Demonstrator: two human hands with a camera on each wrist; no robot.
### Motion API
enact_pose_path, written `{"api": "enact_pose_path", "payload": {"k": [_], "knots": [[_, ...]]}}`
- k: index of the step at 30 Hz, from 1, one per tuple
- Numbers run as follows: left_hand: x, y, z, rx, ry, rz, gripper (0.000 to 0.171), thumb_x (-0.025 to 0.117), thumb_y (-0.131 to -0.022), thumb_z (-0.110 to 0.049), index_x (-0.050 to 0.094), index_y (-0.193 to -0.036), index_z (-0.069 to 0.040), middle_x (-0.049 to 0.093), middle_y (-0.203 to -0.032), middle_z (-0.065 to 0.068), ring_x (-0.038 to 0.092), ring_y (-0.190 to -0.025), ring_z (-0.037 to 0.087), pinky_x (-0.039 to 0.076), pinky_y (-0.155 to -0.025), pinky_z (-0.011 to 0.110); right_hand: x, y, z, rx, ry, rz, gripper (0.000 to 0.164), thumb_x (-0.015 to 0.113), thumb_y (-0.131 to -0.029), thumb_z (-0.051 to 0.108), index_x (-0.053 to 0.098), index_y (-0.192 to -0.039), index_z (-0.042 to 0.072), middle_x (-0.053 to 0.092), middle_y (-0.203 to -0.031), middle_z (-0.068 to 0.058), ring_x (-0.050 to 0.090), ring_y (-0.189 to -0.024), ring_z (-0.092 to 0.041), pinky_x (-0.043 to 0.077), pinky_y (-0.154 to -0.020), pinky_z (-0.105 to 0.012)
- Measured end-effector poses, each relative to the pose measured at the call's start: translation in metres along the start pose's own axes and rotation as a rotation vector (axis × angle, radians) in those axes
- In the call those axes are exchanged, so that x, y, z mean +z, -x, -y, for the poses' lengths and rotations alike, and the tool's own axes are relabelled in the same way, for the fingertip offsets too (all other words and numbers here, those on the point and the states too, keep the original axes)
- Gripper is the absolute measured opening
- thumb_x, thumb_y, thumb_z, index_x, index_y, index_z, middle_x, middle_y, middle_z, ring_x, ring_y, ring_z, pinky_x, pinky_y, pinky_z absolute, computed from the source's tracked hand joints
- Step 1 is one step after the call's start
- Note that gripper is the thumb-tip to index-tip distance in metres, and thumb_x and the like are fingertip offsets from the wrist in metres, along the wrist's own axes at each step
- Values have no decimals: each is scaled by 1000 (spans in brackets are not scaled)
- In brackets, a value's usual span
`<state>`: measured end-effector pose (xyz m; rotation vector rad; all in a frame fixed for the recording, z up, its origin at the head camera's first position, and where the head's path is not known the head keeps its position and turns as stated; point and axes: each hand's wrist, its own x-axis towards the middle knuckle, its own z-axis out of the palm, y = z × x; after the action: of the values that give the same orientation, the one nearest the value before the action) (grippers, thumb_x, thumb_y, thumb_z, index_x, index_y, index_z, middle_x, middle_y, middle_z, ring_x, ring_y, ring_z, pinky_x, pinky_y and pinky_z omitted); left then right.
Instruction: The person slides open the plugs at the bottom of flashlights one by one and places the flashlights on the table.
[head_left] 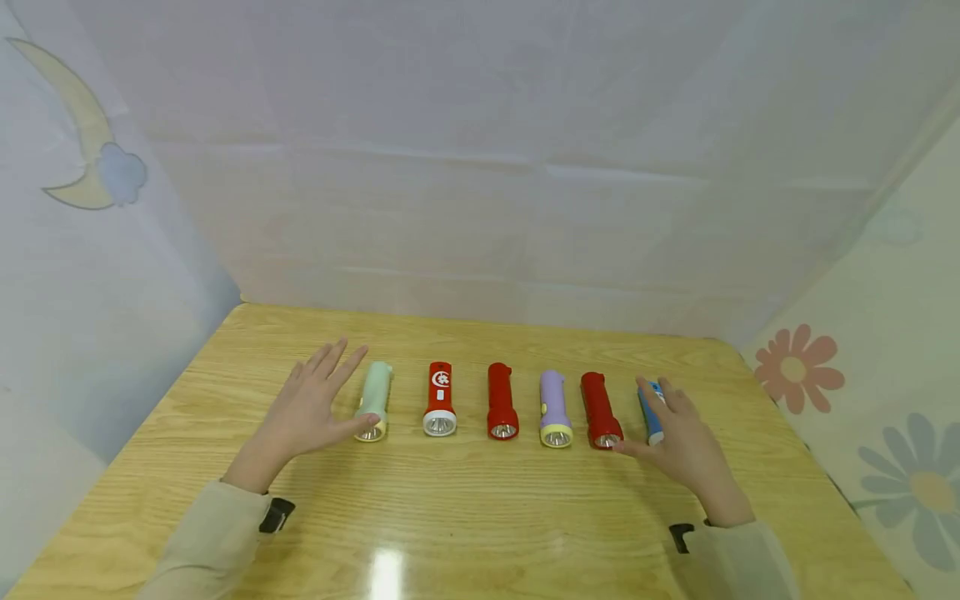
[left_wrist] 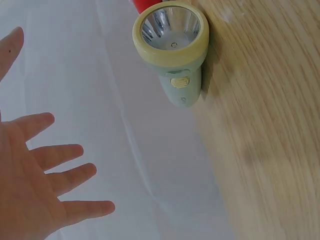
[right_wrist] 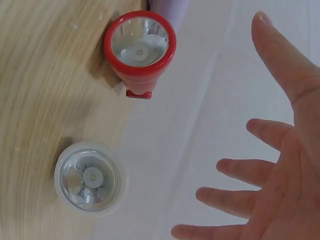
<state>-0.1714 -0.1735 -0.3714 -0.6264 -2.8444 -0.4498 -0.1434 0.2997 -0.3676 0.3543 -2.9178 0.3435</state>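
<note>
Several flashlights lie in a row on the wooden table, lenses toward me. My left hand (head_left: 303, 412), fingers spread and holding nothing, hovers beside the pale green flashlight (head_left: 377, 396) at the row's left end. The left wrist view shows that flashlight's yellow rim (left_wrist: 172, 57) apart from the fingers. My right hand (head_left: 682, 442) is spread and holds nothing, above the blue flashlight (head_left: 651, 408), which it partly hides. Left of that hand lies a red flashlight (head_left: 600, 408). In the right wrist view, a white-rimmed lens (right_wrist: 91, 179) and a red-rimmed one (right_wrist: 140, 42) sit apart from the fingers.
Between the hands lie a red flashlight with a white crescent print (head_left: 440, 396), a plain red flashlight (head_left: 501, 400) and a purple one with a yellow rim (head_left: 553, 404). The table (head_left: 465, 508) meets pale cloth (head_left: 487, 208) at its back and sides.
</note>
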Motion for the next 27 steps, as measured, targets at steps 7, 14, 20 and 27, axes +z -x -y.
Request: {"api": "enact_pose_path", "payload": {"k": [7, 14, 20, 27], "knots": [[0, -1, -2, 51, 56, -61, 76, 65, -79, -44, 38, -138, -4, 38, -136, 22, 33, -124, 42, 30, -96, 57, 2, -1, 6, -37, -95, 13, 93, 75, -71, 40, 29, -140, 0, 35, -135, -31, 36, -117, -52, 38, -83, -62], [1, 0, -2, 21, 134, -79, 62, 65, -83, -34, 45, -133, -4, 46, -131, 19, 41, -119, 41, 37, -88, 58, 5, -4, 28, -75, -233, 37, 74, 75, -73, 31, 44, -131, -4, 52, -123, -24, 58, -96, -36, 48, -74, -48], [4, 0, -1, 36, 190, -119, 49, 63, -86, -24, 51, -126, 1, 55, -121, 20, 53, -106, 37, 43, -85, 52, 12, -12, 51, -140, -274, 34, 59, 76, -73, 23, 55, -120, -4, 65, -99, -16, 63, -84, -29, 51, -68, -40], [10, -3, 3, 20, 301, -131, 35, 61, -88, -15, 57, -117, 3, 61, -109, 19, 62, -85, 28, 50, -69, 40, 20, -20, 77, -160, -372, 82, 44, 74, -76, 21, 62, -110, -3, 66, -86, -9, 61, -73, -19, 51, -64, -33]]}}
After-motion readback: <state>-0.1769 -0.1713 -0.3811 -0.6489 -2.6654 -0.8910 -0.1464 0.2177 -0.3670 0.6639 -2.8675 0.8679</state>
